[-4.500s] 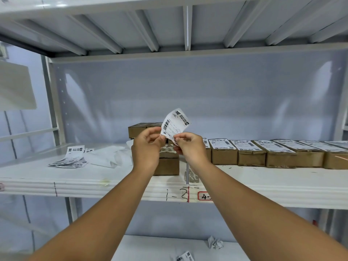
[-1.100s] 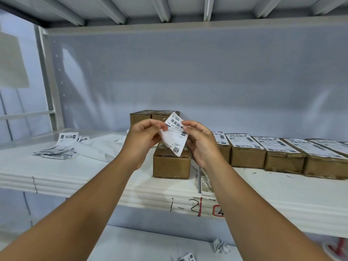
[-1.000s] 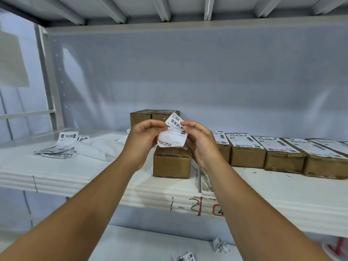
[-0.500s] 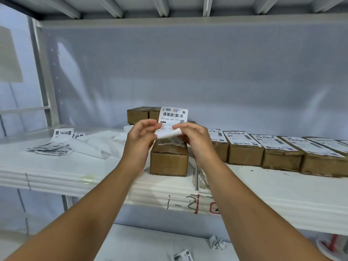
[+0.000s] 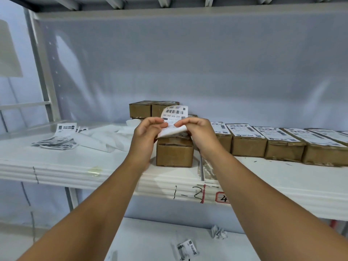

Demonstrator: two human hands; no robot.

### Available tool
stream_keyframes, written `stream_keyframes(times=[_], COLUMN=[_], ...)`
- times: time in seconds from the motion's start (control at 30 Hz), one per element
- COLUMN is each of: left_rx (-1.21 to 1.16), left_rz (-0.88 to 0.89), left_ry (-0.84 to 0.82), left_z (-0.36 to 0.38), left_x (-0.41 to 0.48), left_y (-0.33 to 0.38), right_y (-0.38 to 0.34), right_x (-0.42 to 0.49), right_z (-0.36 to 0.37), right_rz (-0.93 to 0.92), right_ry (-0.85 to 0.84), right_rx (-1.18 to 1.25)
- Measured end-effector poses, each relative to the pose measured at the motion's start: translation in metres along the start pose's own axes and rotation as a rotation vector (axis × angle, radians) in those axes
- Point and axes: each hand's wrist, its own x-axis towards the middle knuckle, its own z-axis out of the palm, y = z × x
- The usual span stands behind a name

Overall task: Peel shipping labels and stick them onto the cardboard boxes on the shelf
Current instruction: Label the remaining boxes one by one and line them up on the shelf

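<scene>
Surroundings. On the white metal shelf (image 5: 75, 162), a loose pile of printed white labels (image 5: 56, 143) lies near the left edge. Crumpled white backing sheets (image 5: 105, 138) lie between that pile and your hands. Two brown cardboard boxes (image 5: 140, 110) sit side by side at the rear, partly hidden behind your hands. A row of brown cardboard boxes with labels on top (image 5: 248, 142) runs toward the right edge, each touching the next. The front edge carries the handwritten mark "1-2" (image 5: 188, 192) and a red-bordered tag (image 5: 223, 197). On the lower shelf (image 5: 150, 242) lie a crumpled paper scrap (image 5: 218, 232) and one loose label (image 5: 187, 249).

Obstruction. Your hands cover the top of the unlabelled brown cardboard box (image 5: 174, 154), which stands near the front edge, just left of the row.

Containers. All boxes are closed, so their contents cannot be seen.

Grip. Your left hand (image 5: 148, 131) pinches the left side of the white barcode shipping label (image 5: 174, 114). Your right hand (image 5: 199, 132) pinches its curled lower right part. The label is held upright just above the unlabelled box, and its lower portion bends forward between your fingertips.
</scene>
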Motion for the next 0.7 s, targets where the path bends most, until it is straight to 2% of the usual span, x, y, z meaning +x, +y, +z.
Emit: stream_keyframes(times=[0.13,0.27,0.5,0.7], left_rx=[0.063,0.039,0.108,0.119], left_rz=[0.077,0.097,0.116,0.101], left_ry=[-0.021,-0.038,-0.062,-0.078], left_z=[0.000,0.001,-0.001,-0.002], left_x=[-0.005,-0.006,-0.005,-0.006], left_y=[0.001,0.002,-0.002,-0.002], right_y=[-0.002,-0.007,0.001,0.007], right_x=[0.001,-0.003,-0.006,-0.012], right_z=[-0.001,-0.005,-0.013,-0.011], right_rz=[-0.002,0.024,0.004,0.047], right_ry=[-0.030,-0.064,-0.063,-0.092], right_rx=[-0.057,0.166,0.326,0.181])
